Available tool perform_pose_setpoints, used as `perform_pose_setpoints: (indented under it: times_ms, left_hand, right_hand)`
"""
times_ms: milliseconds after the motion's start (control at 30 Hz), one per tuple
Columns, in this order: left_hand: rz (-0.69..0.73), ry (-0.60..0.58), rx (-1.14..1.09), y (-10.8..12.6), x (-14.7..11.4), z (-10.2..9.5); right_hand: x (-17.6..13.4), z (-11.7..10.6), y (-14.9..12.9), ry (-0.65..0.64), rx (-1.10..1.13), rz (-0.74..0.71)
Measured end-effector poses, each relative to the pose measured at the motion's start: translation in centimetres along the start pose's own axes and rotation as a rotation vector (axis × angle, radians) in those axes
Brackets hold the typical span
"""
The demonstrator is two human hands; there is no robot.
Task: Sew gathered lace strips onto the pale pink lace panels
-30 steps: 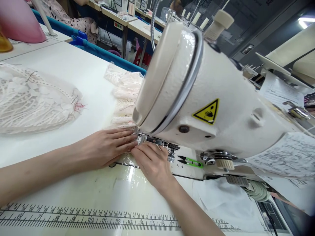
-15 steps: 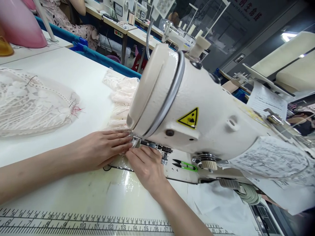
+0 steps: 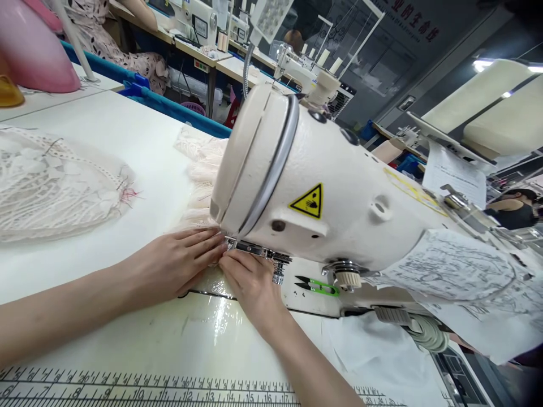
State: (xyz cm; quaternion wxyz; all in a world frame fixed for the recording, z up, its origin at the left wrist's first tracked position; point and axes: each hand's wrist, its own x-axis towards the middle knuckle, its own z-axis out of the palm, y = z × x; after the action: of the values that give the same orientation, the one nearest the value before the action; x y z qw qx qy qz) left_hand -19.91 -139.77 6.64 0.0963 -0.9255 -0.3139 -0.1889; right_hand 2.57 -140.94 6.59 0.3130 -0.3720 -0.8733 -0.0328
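A gathered strip of pale lace fabric (image 3: 199, 186) lies on the sewing machine's bed and runs up behind the machine head (image 3: 263, 164). My left hand (image 3: 182, 260) rests flat on its near end, fingers stretched out and close together, tips beside the presser foot. Just right of it, my right hand (image 3: 250, 280) has its fingers bent and pressed together at the lace edge, right under the needle area. Both hands nearly meet there, so the needle and most of the lace at the foot are hidden.
Green-handled thread snips (image 3: 317, 285) lie on the bed to the right. A larger lace piece (image 3: 59, 186) with red threads is at the left. A printed ruler (image 3: 169, 390) runs along the front edge. A lamp (image 3: 271, 20) hangs above; another person's arm (image 3: 138, 14) shows behind.
The view has turned slightly, so the machine head sits further left. Both hands stay at the presser foot, and the bit of lace seen between them before is now mostly covered.
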Motion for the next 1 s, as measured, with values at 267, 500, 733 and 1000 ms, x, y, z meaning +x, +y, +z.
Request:
perform_pose_setpoints:
  times_ms: [267, 500, 733, 1000]
  left_hand:
    - [0.058, 0.047, 0.082, 0.8, 1.2, -1.5]
    - [0.075, 0.072, 0.082, 0.8, 0.9, -1.8]
    - [0.058, 0.042, 0.106, 1.1, 1.4, -1.8]
    - [0.007, 0.030, 0.100, 1.1, 1.5, -1.6]
  right_hand:
    - [-1.2, -0.6, -0.1, 0.064, -0.087, 0.091]
    - [-1.6, -1.4, -0.5, 0.032, -0.266, 0.052]
    - [-1.6, -1.2, -0.3, 0.029, -0.373, 0.048]
    - [-1.4, -1.2, -0.1, 0.088, -0.482, 0.014]
